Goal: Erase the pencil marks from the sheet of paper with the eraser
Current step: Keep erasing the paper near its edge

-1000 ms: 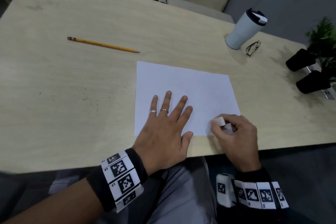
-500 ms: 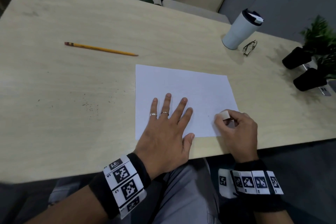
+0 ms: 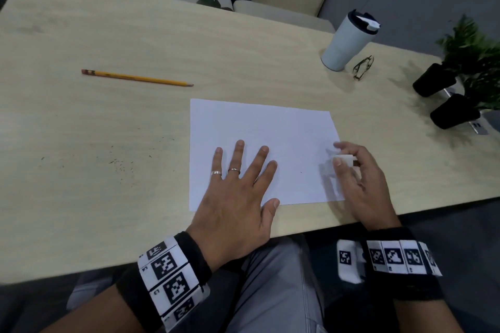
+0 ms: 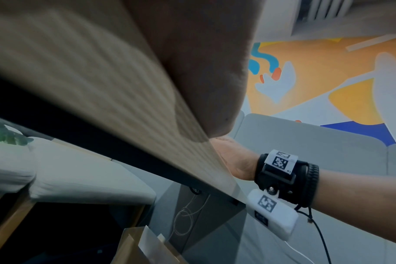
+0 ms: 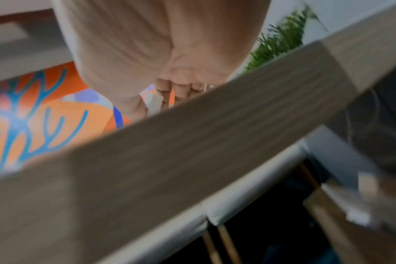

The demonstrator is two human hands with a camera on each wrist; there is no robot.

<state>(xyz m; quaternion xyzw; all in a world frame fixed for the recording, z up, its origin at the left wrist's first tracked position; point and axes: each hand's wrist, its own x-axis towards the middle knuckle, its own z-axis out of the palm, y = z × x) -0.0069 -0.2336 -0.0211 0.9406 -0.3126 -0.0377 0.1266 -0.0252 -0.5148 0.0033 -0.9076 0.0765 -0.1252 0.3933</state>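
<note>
A white sheet of paper (image 3: 259, 138) lies near the front edge of the wooden table (image 3: 135, 35). My left hand (image 3: 238, 178) lies flat on the sheet's lower left part, fingers spread. My right hand (image 3: 351, 167) pinches a small white eraser (image 3: 345, 159) between thumb and fingers at the sheet's right edge, about halfway up. In the right wrist view the eraser (image 5: 155, 104) shows between the fingers above the table edge, blurred. Pencil marks on the sheet are too faint to make out; one tiny dark speck lies near its lower right.
A yellow pencil (image 3: 135, 79) lies on the table to the far left. A white tumbler (image 3: 347, 42) and folded glasses (image 3: 363, 67) stand at the back right. Two potted plants (image 3: 446, 94) sit at the right edge. Dark crumbs (image 3: 121, 165) dot the wood left of the sheet.
My right hand has carried the eraser from the sheet's lower right corner up along the right edge. The left hand stays flat on the paper.
</note>
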